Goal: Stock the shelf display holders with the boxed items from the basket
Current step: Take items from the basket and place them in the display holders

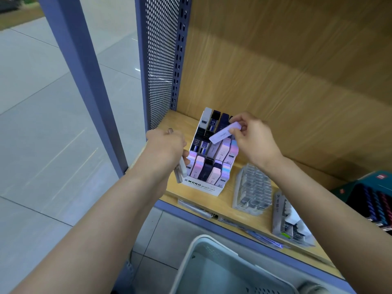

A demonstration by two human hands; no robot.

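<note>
A pale wood shelf (230, 201), walled on its left by a perforated panel (161, 60) and behind by a wood board (297, 71), overlooks grey tiled floor (53, 102), with the white basket (203, 240) below its front edge. The display holder (201, 187) stands near the shelf's left end, bare wood behind it and a clear tray (253, 189) just to its right. Above it the right hand (254, 139) pinches a lilac box (224, 132); the left hand (167, 147), at its front-left corner, grips what seem to be pale boxes (182, 170).
</note>
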